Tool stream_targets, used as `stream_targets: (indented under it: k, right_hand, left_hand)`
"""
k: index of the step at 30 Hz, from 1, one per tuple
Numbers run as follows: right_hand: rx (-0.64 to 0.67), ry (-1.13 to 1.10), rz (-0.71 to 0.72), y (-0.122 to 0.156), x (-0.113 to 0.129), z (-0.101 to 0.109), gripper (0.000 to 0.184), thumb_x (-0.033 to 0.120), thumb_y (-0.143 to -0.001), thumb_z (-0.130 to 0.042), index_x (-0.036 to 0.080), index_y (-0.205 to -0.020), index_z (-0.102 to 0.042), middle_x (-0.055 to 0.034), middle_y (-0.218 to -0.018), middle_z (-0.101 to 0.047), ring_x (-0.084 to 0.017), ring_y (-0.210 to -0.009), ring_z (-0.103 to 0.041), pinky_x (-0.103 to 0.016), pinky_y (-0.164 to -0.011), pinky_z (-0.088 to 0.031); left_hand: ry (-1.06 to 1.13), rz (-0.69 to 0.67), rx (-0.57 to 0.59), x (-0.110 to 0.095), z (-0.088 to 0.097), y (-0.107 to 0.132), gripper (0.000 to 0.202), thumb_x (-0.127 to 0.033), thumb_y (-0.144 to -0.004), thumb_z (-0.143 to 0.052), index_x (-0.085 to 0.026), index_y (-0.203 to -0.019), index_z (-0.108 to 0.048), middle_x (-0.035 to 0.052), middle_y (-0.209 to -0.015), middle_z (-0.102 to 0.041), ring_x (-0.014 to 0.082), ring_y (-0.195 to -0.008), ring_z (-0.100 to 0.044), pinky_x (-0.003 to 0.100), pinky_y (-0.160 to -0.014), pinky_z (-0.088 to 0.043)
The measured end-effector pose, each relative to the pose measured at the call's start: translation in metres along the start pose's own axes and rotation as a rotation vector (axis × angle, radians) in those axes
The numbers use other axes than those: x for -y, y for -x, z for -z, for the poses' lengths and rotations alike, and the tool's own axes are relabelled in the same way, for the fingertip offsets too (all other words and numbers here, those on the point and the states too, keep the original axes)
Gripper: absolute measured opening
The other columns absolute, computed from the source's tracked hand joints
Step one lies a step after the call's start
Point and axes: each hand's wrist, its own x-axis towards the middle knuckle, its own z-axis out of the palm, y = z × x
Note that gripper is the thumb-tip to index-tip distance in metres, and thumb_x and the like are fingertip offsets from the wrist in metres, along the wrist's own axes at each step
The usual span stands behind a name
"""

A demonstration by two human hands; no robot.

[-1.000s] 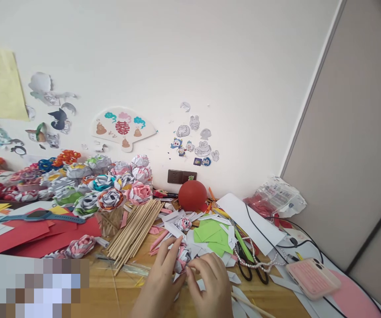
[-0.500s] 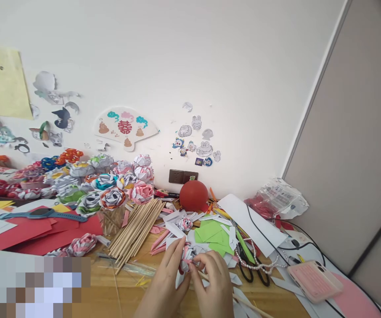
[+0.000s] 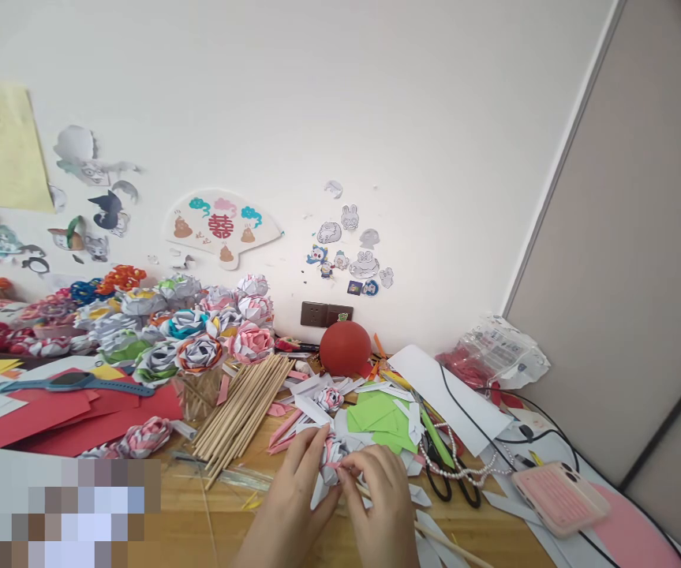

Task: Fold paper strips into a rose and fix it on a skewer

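Left hand (image 3: pixel 293 491): is grasping the paper flower from its left side, fingers curling along the far side and thumb reaching under the near edge.
Right hand (image 3: pixel 380 491): is pinching the flower's right edge between thumb and forefinger, the other fingers bending inward.
Paper flower (image 3: pixel 331 451): is sitting between the two hands, low in the middle of the view, showing white and pink folds; fingers are partly hiding it.
Wooden stick (image 3: pixel 458 547): is slanting out from behind the right hand toward the lower right; whether it is joining the flower, I cannot tell.
Small rose (image 3: pixel 331 399): is lying just beyond the hands among folded paper strips.
Stick bundle (image 3: pixel 244 410): is resting left of the hands on the wooden worktop (image 3: pixel 183 517).
Flower cluster (image 3: pixel 196 353): is standing behind the bundle, mixing white, pink, orange, teal and green.
Green paper (image 3: pixel 376 414): is spreading beyond the right hand, near the scissors (image 3: pixel 470 495) and a bead string (image 3: pixel 482 476).
Red ball (image 3: pixel 345 349): is resting near the wall, below a dark socket plate (image 3: pixel 315 314).
Pink phone (image 3: pixel 561 497): is lying well to the right.
Blue watch (image 3: pixel 71 383): is stretching across red paper (image 3: pixel 50 422) at the left.
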Motion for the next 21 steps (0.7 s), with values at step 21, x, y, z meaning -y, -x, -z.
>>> stream_targets:
  k: [21]
  right_hand:
    - [0.246,-0.211,-0.217,-0.0096,-0.0051,0.0028,0.014,0.014,-0.078,-0.053,0.019,-0.065,-0.055,0.0011,-0.063,-0.053,-0.013,-0.059,-0.049,-0.022,-0.055,-0.038]
  left_hand:
    - [-0.118,-0.12,-0.063,0.0044,0.0005,-0.0032,0.045,-0.011,-0.074,-0.049,-0.016,-0.119,-0.051,0.0159,-0.11,-0.058,0.0252,-0.103,-0.06,0.032,-0.082,-0.052]
